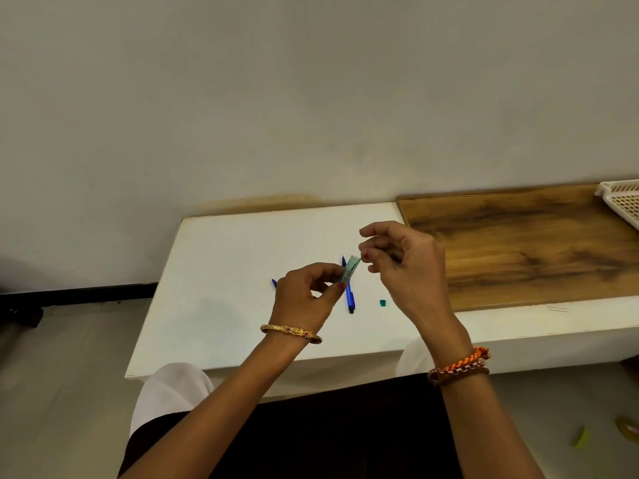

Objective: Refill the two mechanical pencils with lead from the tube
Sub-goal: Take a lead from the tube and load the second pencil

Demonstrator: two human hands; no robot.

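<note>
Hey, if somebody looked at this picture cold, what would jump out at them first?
Probably the two hands raised over the middle of the white table: the left hand grips a small clear lead tube, and the right hand pinches at its open end. Under them a blue pencil lies on the table, with a tiny green cap to its right. A dark wooden board covers the surface further right.

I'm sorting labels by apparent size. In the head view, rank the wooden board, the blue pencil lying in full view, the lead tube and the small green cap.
1. wooden board
2. blue pencil
3. lead tube, held nearer the camera, so unsure
4. green cap
</note>
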